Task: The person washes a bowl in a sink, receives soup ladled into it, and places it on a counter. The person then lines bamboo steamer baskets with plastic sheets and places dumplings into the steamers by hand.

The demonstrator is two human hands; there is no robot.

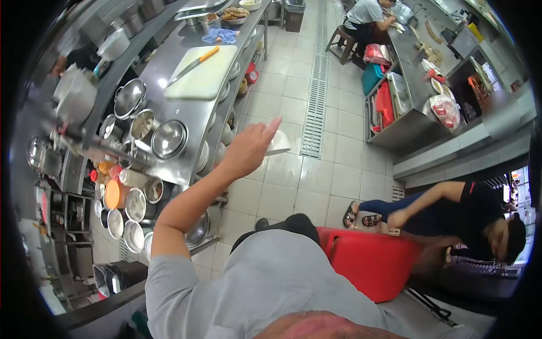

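Note:
My left hand (248,148) reaches forward over the tiled floor, beside the steel counter. Its fingers are closed on a white bowl (279,143), which is partly hidden behind the hand, and what is inside it does not show. To the left of my forearm are a round steel bowl (169,139) on the counter and a stack of white plates (203,156) on the shelf below. My right hand is out of view.
A knife (195,65) lies on a white cutting board (176,89) on the steel counter (149,79). Several seasoning pots (135,204) stand at left. To my right are a red chair (367,263) and a bending person (451,217). Another person (367,17) sits at the far counter.

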